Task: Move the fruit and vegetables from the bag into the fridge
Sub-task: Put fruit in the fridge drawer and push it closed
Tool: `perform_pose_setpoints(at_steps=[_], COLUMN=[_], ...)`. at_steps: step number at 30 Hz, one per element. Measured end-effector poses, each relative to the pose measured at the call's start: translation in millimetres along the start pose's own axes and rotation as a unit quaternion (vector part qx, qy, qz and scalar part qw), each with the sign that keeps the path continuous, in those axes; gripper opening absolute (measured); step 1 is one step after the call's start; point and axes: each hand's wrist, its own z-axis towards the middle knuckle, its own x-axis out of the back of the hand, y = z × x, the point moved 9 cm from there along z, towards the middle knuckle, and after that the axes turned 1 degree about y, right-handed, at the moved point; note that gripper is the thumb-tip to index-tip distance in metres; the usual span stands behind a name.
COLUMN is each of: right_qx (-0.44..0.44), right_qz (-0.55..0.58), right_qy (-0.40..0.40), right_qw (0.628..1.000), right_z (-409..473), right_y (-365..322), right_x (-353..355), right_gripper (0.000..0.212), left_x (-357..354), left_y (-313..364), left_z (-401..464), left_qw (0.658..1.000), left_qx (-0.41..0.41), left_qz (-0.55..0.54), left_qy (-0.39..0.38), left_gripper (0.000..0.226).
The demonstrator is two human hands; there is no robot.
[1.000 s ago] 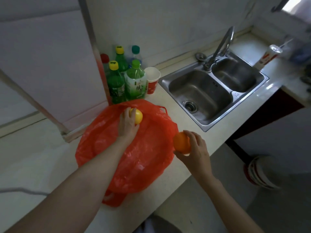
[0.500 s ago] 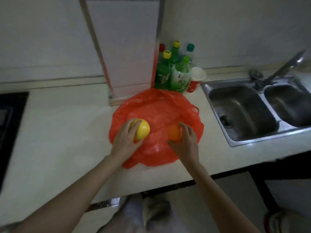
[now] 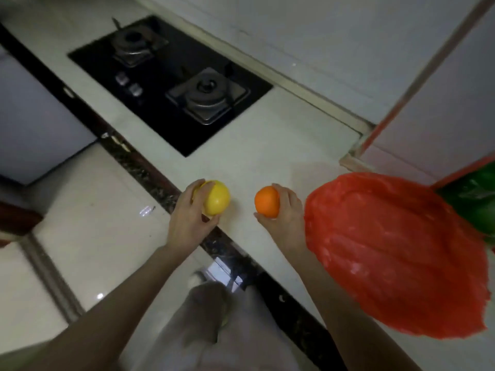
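Yellow fruit: centre of the frame, in our left hand; fingers curled round its left side. We judge it firm, smooth, light.
Orange: just right of it, in our right hand, fingers wrapped behind. Likely firm, grippy peel.
Hold: round the widest part suits both, we think.
Bag: red, thin, slack, lower right on the tabletop.
Stove: upper left.
Fridge: not visible.

Yellow fruit, orange in hands
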Motion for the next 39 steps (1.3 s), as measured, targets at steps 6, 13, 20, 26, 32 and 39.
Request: perform_pose_setpoints(at_steps=[6, 13, 20, 26, 32, 39], right_qx=[0.108, 0.21, 0.287, 0.335, 0.373, 0.39], right_qz=[0.016, 0.013, 0.022, 0.027, 0.015, 0.037], right_qy=[-0.115, -0.171, -0.183, -0.176, -0.169, -0.192], right_qw=[0.987, 0.963, 0.94, 0.925, 0.912, 0.9], right_z=[22.7, 61.6, 93.6, 131.8, 191.3, 274.4], right_y=[-95.7, -229.3, -370.3, -465.0, -538.8, -640.5], right_x=[-95.2, -204.4, -303.6, -367.2, -440.6, -543.9], right_gripper=[0.079, 0.079, 0.081, 0.08, 0.08, 0.077], left_x=[77.8, 174.4, 277.3, 350.4, 403.3, 474.9], left_y=[-91.8, -215.9, -327.0, -399.5, -479.5, -588.2], left_z=[-32.8, -46.7, -30.7, 5.7, 55.8, 126.1], left_qw=[0.991, 0.964, 0.945, 0.938, 0.929, 0.915], left_qx=[0.093, 0.19, 0.224, 0.216, 0.212, 0.247], left_qz=[0.044, 0.07, 0.071, 0.072, 0.09, 0.113], left_qy=[0.086, 0.172, 0.229, 0.263, 0.29, 0.298], left_gripper=[0.072, 0.076, 0.076, 0.071, 0.071, 0.071])
